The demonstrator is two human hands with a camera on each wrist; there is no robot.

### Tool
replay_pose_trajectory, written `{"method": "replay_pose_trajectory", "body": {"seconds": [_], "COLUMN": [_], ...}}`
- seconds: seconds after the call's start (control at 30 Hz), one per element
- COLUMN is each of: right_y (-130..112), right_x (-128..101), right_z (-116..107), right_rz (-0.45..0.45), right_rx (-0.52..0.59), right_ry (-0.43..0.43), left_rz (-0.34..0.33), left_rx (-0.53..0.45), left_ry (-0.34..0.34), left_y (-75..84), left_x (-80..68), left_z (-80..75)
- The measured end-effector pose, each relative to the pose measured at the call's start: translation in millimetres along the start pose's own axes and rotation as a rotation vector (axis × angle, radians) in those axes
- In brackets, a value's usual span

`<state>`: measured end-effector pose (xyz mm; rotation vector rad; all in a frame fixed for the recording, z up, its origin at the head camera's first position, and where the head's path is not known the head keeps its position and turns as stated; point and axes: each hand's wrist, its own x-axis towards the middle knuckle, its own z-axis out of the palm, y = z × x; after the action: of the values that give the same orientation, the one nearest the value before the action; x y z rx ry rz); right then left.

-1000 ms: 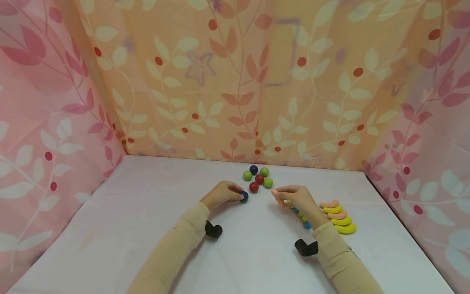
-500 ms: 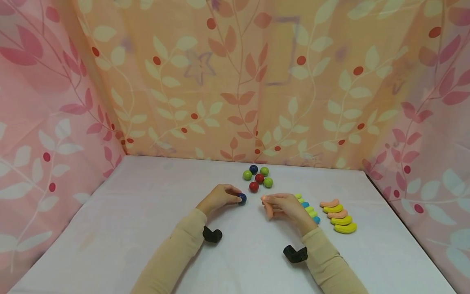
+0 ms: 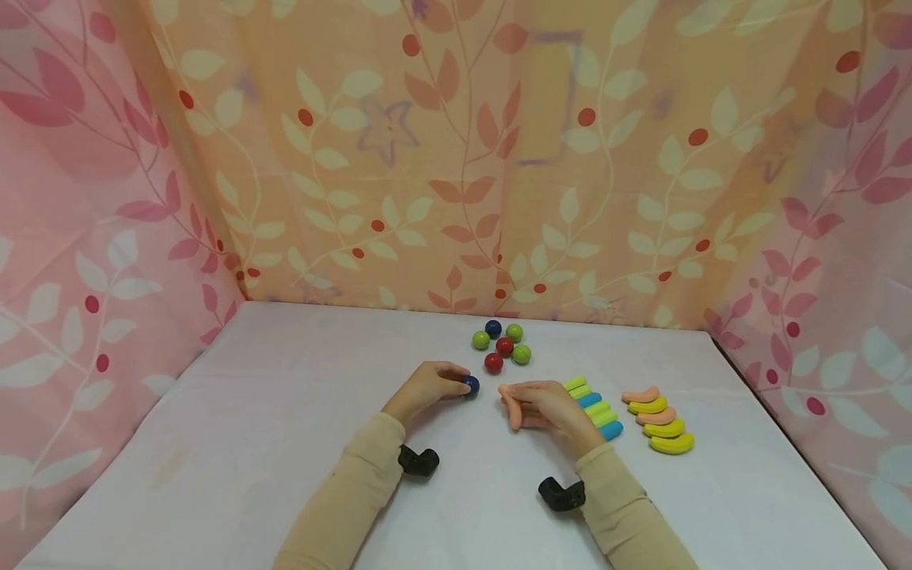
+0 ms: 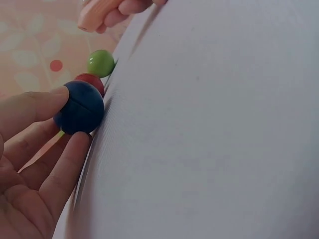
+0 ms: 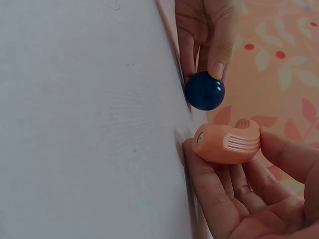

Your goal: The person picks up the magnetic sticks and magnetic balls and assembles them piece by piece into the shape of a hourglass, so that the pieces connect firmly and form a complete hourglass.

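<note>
Between thumb and fingers my left hand (image 3: 427, 388) pinches a dark blue ball (image 4: 79, 108), low over the white tabletop. To its right, my right hand (image 3: 549, 408) holds a peach, curved, banana-shaped piece (image 5: 227, 143) with ridges on its side and a flat end. The piece is tilted, its lower end toward me in the head view. A small gap separates it from the blue ball. In the right wrist view, the left hand (image 5: 212, 35) and its ball (image 5: 205, 91) appear just beyond the piece.
Behind the hands lies a cluster of red balls (image 3: 494, 363), green balls (image 3: 522, 354) and a blue ball (image 3: 493, 328). Yellow-green and blue sticks (image 3: 610, 430) lie in a row beside the right hand. Further right is a column of yellow and peach curved pieces (image 3: 671, 443). Patterned cloth (image 3: 456, 158) encloses the table.
My right hand has moved left and toward me with the peach piece, uncovering the row of sticks. My left hand, with the blue ball, has shifted only slightly.
</note>
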<state>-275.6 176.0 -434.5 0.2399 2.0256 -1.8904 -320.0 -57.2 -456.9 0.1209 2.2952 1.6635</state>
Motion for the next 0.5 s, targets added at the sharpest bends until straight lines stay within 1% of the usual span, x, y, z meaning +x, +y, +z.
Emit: {"method": "replay_pose_trajectory", "body": {"seconds": [0.17, 0.4, 0.5], "right_y": [2.2, 1.2, 1.9], "right_x": [3.8, 8.0, 7.9], "right_z": [3.3, 8.5, 9.7], "right_rz": [0.021, 0.032, 0.038], "right_rx": [0.000, -0.002, 0.007], "right_ry": [0.019, 0.033, 0.040], "left_rz": [0.009, 0.035, 0.035], "left_rx": [0.000, 0.044, 0.031], "left_ry": [0.012, 0.050, 0.065], "left_y": [-0.8, -2.0, -2.8], "left_x": [-2.8, -4.3, -5.1], "left_z": [2.1, 4.4, 6.3]}}
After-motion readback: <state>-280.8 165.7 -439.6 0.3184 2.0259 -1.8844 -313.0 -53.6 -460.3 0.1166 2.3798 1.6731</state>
